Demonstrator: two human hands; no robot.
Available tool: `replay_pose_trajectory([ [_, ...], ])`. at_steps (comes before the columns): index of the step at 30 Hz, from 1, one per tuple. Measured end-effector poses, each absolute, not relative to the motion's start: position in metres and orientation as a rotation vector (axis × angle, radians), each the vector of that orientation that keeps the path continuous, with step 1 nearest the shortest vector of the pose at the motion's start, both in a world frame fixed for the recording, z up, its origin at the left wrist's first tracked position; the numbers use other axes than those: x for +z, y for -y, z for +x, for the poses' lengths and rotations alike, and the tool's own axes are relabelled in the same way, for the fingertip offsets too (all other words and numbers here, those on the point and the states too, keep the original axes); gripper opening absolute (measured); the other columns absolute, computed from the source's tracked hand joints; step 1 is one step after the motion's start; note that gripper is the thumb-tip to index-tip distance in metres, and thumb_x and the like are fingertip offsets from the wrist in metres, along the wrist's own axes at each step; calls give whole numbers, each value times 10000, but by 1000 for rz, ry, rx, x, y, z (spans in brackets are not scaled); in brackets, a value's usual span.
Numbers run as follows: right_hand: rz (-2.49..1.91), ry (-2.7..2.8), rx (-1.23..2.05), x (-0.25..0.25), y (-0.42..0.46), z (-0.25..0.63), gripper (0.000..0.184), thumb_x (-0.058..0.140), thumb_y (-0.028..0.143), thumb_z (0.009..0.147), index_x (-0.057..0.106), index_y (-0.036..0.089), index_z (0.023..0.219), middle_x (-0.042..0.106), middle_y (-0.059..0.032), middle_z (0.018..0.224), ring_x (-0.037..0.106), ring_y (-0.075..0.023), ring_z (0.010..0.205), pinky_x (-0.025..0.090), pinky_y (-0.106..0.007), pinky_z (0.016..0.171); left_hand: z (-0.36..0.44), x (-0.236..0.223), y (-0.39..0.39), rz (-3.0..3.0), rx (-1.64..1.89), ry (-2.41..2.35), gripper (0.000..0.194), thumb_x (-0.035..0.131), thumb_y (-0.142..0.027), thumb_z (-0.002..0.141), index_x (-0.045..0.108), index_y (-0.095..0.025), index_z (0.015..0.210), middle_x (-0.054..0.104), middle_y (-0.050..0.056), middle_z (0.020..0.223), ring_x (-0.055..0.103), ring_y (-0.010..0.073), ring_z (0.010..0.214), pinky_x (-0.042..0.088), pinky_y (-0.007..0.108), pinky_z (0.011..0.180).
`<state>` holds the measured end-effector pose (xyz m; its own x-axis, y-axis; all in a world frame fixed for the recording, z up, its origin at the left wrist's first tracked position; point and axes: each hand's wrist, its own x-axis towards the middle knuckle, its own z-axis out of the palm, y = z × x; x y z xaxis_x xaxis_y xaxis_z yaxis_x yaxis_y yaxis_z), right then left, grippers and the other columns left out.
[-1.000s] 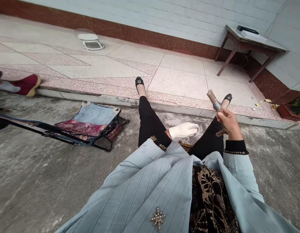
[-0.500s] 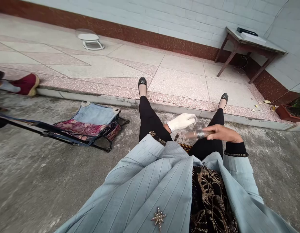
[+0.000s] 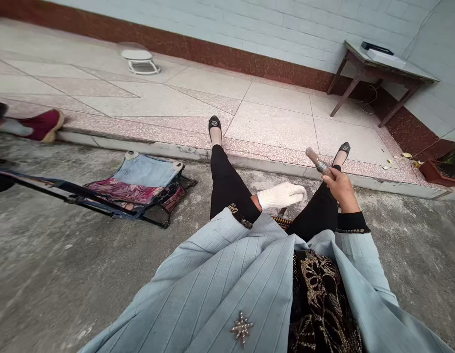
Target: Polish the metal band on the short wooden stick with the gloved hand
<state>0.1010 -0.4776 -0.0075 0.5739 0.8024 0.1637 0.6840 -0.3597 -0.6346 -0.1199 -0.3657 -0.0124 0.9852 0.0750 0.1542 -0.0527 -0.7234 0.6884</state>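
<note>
I sit with my legs stretched out toward a tiled step. My right hand (image 3: 338, 188) is closed round a brown wooden spindle (image 3: 317, 162) wound with grey thread, and the spindle points up and to the left above my right knee. My left hand (image 3: 282, 195), in a white knit glove, hovers between my knees with its fingers curled together; what it pinches is too fine to make out. My feet wear black flat shoes (image 3: 214, 123) that rest on the step's edge.
A folded fabric chair (image 3: 139, 184) lies on the concrete to my left. Another person's red shoe (image 3: 41, 125) rests on the step at far left. A wooden table (image 3: 382, 66) stands against the wall at right, a white stool (image 3: 138, 60) far back, a planter (image 3: 439, 169) at right.
My right hand has swung the spindle from lying level across my lap to pointing up and left. The gloved left hand dropped slightly and stayed between my knees.
</note>
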Motion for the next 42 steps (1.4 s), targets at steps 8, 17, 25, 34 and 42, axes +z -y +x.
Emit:
replay_pose_trajectory([
  [8,-2371,1656,529,-4,486,88,356,595,322,833,707,232,1159,714,-91,970,624,-277,899,437,-352,782,-120,-5,347,2487,420,-239,257,412,-260,927,647,-173,980,662,5,796,588,142,711,405,245,687],
  [17,-1533,1411,1266,21,508,81,531,737,385,742,656,174,1223,603,-10,785,494,-132,646,442,-256,549,-121,-17,337,2184,377,-250,242,405,-264,922,619,-153,939,652,26,872,579,135,779,435,243,731],
  [25,-1355,986,677,21,489,89,240,652,376,797,634,189,948,554,8,737,468,-108,599,405,-243,563,-126,-36,356,2104,198,-111,239,406,-281,924,605,-165,861,559,-19,707,482,90,581,369,213,575],
  [34,-2124,1249,438,-13,483,106,414,586,356,795,679,167,1152,620,-16,706,548,-165,591,428,-320,663,-132,-6,360,2165,261,23,202,424,-243,915,610,-171,883,632,-10,808,568,111,714,403,220,696],
  [42,-1761,1779,1424,-2,498,101,392,658,354,796,702,183,1146,622,-9,774,525,-136,667,438,-258,632,-124,-5,343,2192,467,-214,227,421,-253,918,626,-166,877,626,-19,787,548,104,689,398,228,699],
])
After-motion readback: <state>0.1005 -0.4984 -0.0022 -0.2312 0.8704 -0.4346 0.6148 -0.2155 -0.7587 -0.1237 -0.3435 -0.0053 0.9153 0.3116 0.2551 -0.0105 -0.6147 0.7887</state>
